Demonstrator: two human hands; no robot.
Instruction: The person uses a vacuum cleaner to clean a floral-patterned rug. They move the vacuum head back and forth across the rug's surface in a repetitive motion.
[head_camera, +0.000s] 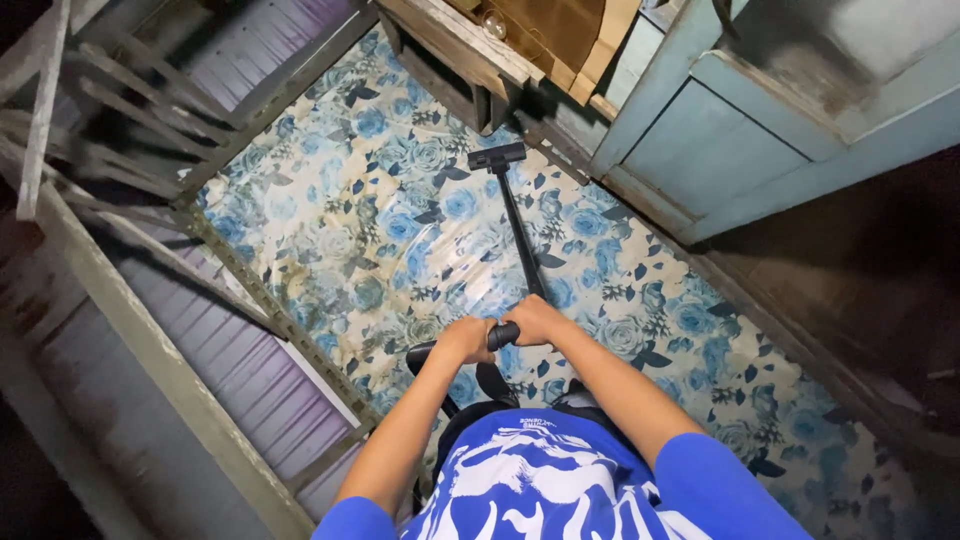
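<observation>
Both hands were clenched on one item. Left hand (466, 338): fist closed over the black handle (500, 335) of a vacuum cleaner, just below centre of the frame, knuckles up. Right hand (535, 320): wrapped round the same handle, just right of the left, the two nearly touching.

Vacuum wand (522, 235): thin black tube, running from the hands up the middle of the frame, tilted slightly left toward its far end.

Floor nozzle (497, 156): black, wide and flat, at the top end of the wand, resting on the floor covering in the upper centre, close to the foot of a wooden piece of furniture.

Floor covering (400, 230): glossy sheet printed with blue roses and dark leaves on a pale ground, filling the centre and running to the lower right; yellowish staining toward its left side.

Wooden furniture (470, 45): worn, brown, top centre, only its lower edge and legs in view.

Cabinet (720, 130): pale blue painted panels, scuffed, upper right.

Timber frame (130, 330): weathered grey beams crossing the left of the frame, with corrugated sheeting (240, 370) behind them.

Shirt (540, 480): blue with white print, bottom centre, short sleeves on both forearms.
</observation>
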